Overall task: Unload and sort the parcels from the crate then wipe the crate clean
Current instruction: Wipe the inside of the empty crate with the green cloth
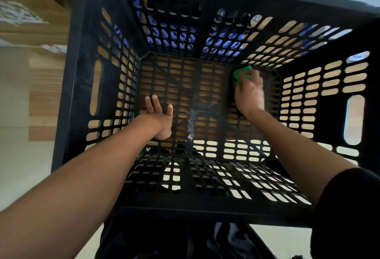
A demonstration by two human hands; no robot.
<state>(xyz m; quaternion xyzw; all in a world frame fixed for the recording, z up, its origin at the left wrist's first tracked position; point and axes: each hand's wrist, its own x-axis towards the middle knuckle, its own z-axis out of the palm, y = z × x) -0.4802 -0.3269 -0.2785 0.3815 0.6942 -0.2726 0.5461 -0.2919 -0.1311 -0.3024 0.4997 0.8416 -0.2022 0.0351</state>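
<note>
A: Why is my left hand (157, 115) spread flat?
B: It steadies the black slotted plastic crate (67, 94); my right hand (249, 94) grips the green cloth (238, 75), scrubbing the floor's far-right corner.

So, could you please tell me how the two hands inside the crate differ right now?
The right hand grips a green cloth in the far right corner; the left hand holds nothing. The left hand's fingers are spread flat; the right hand's curl. Both rest on the black crate floor.
</note>
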